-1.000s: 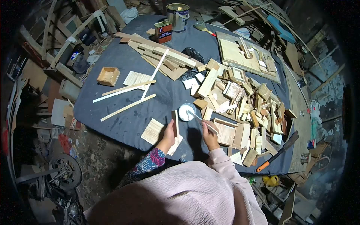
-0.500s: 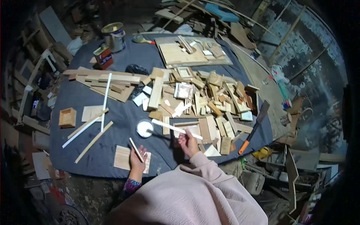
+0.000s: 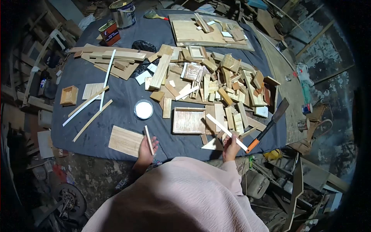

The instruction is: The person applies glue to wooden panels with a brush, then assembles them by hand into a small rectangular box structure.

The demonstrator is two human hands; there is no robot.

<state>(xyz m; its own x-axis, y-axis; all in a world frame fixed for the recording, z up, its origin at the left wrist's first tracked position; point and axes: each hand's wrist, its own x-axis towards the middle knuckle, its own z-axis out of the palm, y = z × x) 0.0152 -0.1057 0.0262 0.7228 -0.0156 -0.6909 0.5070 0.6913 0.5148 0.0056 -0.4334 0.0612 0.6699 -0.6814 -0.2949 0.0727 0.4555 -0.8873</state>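
Note:
My left hand holds a short wooden strip tilted upright between thumb and fingers. It is at the right end of a flat rectangular wooden board. My right hand is closed on a long, thin white strip, which slants up to the left. A round container of white stuff stands on the dark cloth beyond my left hand. Between that container and the white strip lies a shallow open wooden box. A saw with an orange-and-black handle lies just right of my right hand.
A heap of wood offcuts covers the middle right of the cloth-covered table. Long strips and a small wooden tray lie left. A paint bucket, a red can and a brush sit at the back.
My right hand has moved right and nearer to me with the white strip, away from the round container. My left hand still holds the short strip. The camera view has shifted.

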